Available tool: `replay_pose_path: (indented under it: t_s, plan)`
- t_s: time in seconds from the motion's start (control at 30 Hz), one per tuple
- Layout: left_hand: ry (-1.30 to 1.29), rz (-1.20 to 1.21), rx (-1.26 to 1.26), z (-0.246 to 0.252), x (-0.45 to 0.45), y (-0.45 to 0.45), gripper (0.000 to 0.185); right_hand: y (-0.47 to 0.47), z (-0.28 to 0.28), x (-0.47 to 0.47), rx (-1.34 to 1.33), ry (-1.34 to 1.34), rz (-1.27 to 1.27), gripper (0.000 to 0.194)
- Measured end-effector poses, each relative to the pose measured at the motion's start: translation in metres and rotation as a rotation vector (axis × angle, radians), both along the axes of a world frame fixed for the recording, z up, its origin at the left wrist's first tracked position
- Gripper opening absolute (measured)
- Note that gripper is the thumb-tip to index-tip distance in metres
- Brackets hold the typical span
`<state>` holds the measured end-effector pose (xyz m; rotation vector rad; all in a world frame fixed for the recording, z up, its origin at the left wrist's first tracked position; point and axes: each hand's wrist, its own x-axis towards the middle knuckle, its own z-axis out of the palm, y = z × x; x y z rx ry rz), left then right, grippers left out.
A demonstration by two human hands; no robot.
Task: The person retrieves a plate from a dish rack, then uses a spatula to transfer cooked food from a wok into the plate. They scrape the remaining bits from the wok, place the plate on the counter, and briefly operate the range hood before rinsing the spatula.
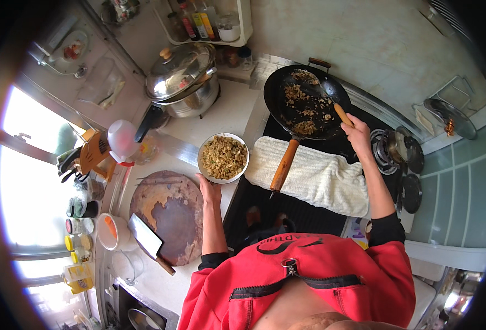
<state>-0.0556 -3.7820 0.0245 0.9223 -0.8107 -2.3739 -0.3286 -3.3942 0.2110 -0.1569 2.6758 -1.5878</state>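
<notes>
My left hand (pixel 210 189) grips the near rim of a white bowl (pixel 248 163) heaped with fried rice (pixel 223 158). The bowl is over the counter edge, left of the stove; whether it rests there I cannot tell. My right hand (pixel 356 128) holds the wooden handle of a metal spatula (pixel 327 93), whose blade reaches rice at the far side of a black wok (pixel 276 93). Scattered rice (pixel 304 127) remains in the wok. The wok's wooden handle (pixel 285 165) points toward me, above a white towel (pixel 317 177) along the stove's front.
A cleaver (pixel 146 235) lies on a round chopping board (pixel 177 222) at left. Behind it stand a knife block (pixel 94 152) and a lidded steel pot (pixel 189 101). A small lidded pot (pixel 397 146) sits on the right burner. A white tub (pixel 113 237) is beside the board.
</notes>
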Motion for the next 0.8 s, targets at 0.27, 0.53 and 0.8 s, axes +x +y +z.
replay_pose_path:
  t_s: [0.27, 0.53, 0.8]
  plan:
    - [-0.386, 0.112, -0.312, 0.020, 0.014, 0.035, 0.080, 0.036, 0.039, -0.011, 0.269, 0.158, 0.495, 0.052]
    - [-0.064, -0.461, -0.563, 0.106, -0.017, 0.101, 0.046, 0.121, 0.144, -0.026, 0.617, 0.011, 0.538, 0.058]
    - [0.257, -1.158, 0.354, 0.115, -0.109, 0.133, 0.076, 0.024, 0.016, -0.020, 0.571, 0.537, 0.313, 0.053]
